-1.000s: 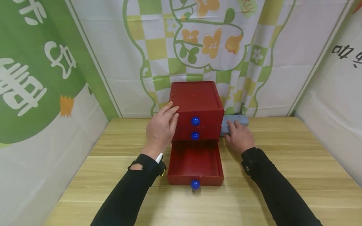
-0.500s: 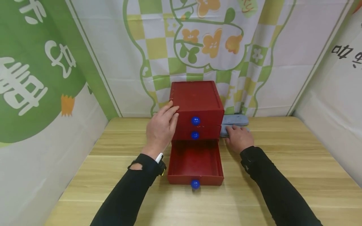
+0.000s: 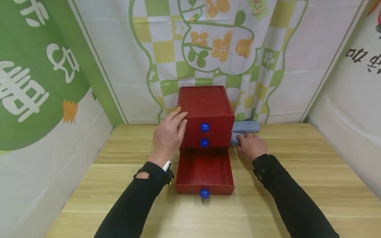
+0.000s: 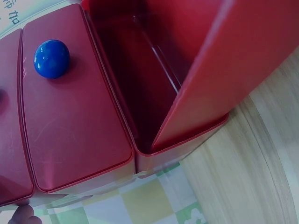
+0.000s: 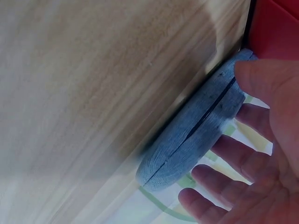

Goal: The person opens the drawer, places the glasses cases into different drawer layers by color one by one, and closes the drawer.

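Note:
A red drawer cabinet (image 3: 205, 102) with blue knobs stands on the table; its bottom drawer (image 3: 205, 172) is pulled out and looks bare inside. My left hand (image 3: 169, 135) rests along the cabinet's upper left edge with fingers extended; only fingertips (image 4: 25, 215) show in the left wrist view. To the cabinet's right lies a blue-grey, fabric-covered glasses case (image 5: 196, 121), a dark slit running along its side. My right hand (image 3: 252, 145) holds it at the cabinet end, thumb (image 5: 257, 77) on its side and fingers along its other edge. Part of the case is hidden behind that hand.
The wooden table (image 3: 297, 185) extends on both sides of the cabinet. A patterned curtain (image 3: 214, 49) hangs close behind it, with printed cloth walls left and right. The open drawer juts toward the person between both forearms.
My right fingers have drawn back from the top of the glasses case to its near side, where two blue-grey parts now appear with a gap. My left hand stays on the cabinet.

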Action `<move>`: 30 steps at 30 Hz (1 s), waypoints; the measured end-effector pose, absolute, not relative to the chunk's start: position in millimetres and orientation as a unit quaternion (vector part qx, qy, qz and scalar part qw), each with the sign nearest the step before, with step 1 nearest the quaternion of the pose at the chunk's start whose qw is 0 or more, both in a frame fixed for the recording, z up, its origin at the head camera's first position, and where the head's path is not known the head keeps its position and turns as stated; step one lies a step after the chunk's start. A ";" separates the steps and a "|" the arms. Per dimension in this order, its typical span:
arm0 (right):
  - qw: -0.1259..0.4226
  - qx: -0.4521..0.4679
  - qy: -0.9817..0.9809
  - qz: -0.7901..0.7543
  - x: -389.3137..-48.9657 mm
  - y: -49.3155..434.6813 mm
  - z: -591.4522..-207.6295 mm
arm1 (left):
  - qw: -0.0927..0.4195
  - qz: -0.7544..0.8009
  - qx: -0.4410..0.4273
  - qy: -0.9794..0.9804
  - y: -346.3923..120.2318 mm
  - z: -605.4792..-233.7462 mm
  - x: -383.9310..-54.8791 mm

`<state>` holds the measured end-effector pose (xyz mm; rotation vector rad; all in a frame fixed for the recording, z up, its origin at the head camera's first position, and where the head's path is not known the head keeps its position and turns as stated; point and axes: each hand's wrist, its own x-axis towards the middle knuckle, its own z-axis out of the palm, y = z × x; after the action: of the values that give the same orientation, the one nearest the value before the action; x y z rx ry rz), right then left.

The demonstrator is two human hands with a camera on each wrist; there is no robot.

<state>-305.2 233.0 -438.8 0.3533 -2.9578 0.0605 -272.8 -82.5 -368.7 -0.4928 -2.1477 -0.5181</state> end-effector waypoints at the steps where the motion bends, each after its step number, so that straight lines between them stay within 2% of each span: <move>1: 0.081 0.118 -0.989 0.020 -305.2 233.0 -438.8 | 0.426 -0.208 -0.197 -0.858 -82.6 -368.7 -272.9; 30: 0.102 0.135 -0.985 0.018 -306.1 239.0 -441.7 | 0.410 -0.211 -0.186 -0.867 -82.1 -368.7 -273.1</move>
<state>-306.1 239.0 -441.7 0.3982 -2.9101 0.0533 -273.1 -82.1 -368.7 -0.4686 -2.1839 -0.5310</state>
